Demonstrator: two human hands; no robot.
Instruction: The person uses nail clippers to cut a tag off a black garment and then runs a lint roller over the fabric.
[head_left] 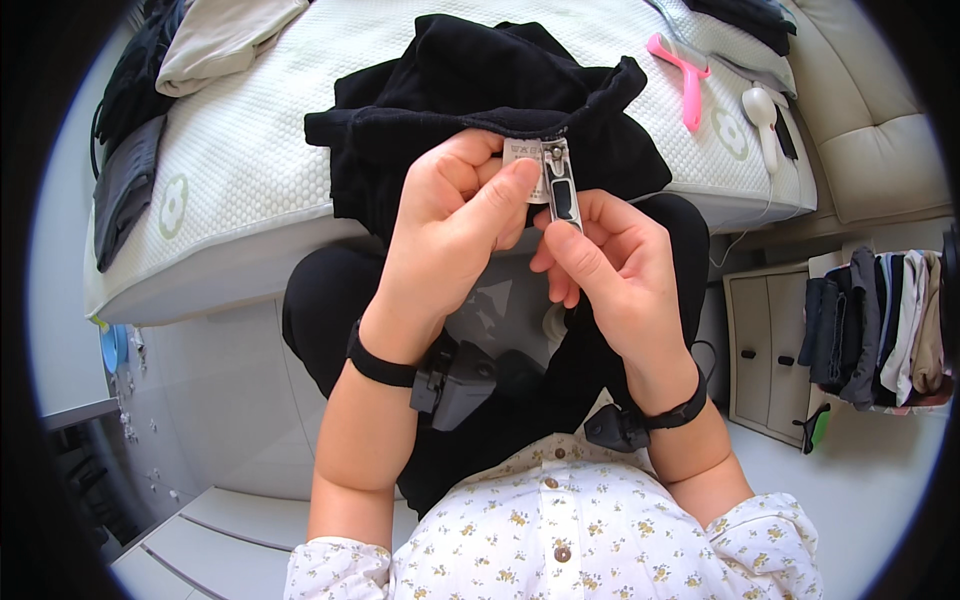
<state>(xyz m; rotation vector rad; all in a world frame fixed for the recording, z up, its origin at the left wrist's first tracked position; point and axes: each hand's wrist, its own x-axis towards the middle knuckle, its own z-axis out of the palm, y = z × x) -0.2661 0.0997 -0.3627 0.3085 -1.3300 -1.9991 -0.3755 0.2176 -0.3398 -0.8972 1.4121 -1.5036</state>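
Note:
A black garment [480,75] lies bunched at the near edge of the bed, with a white label [521,153] at its near seam. My left hand [455,195] pinches the label and the cloth beside it between thumb and fingers. In my right hand [620,255] is a silver nail clipper [563,190], its lever gripped near the lower end. The clipper's head lies against the right side of the label, close to the seam. Whether its jaws have closed on anything is too small to tell.
On the white quilted mattress [260,110] lie a pink T-shaped tool [690,85] and a white corded handheld device [762,120]. Folded clothes [215,45] are at the left. A beige cabinet [765,345] and a row of clothes [880,320] stand at the right.

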